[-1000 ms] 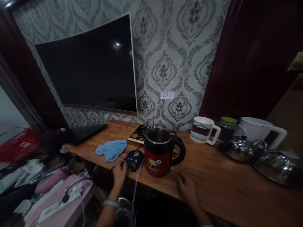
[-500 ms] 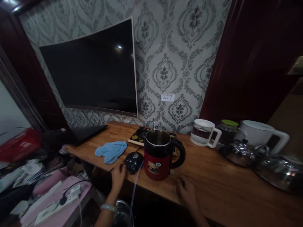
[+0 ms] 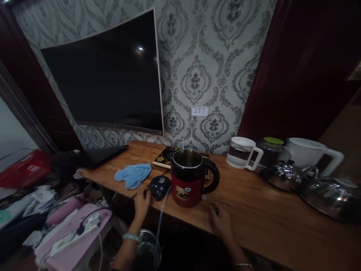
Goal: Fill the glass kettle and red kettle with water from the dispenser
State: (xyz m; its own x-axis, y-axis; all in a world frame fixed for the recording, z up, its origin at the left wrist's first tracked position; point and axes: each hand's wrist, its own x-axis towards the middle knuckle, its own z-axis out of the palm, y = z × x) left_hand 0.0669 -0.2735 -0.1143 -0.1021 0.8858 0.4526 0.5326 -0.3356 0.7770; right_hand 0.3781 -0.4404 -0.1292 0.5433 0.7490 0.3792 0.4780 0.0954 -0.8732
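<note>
My left hand (image 3: 141,202) rests at the table's front edge, fingers loosely bent and apart, holding nothing that I can see. Just right of it lies a rounded black lid (image 3: 160,187) with a silver button. A red and black electric kettle (image 3: 186,190) stands upright and uncovered, its handle pointing right. My right hand (image 3: 221,220) is at the table edge, below and right of the kettle, loosely open and apart from it. A clear tube (image 3: 160,224) runs down past the edge to a metal container (image 3: 149,248) underneath.
Behind the kettle sit a black patterned hob panel (image 3: 163,158) and a thin metal spout (image 3: 182,143). A blue cloth (image 3: 134,175) lies left. To the right are a glass jug (image 3: 239,156), a white pitcher (image 3: 304,154) and shiny metal kettles (image 3: 286,177). A power strip (image 3: 76,235) lies lower left.
The view has tilted slightly down, so everything on the table appears higher. Both hands stay in nearly the same places, and the kettle and lid have not visibly moved.
</note>
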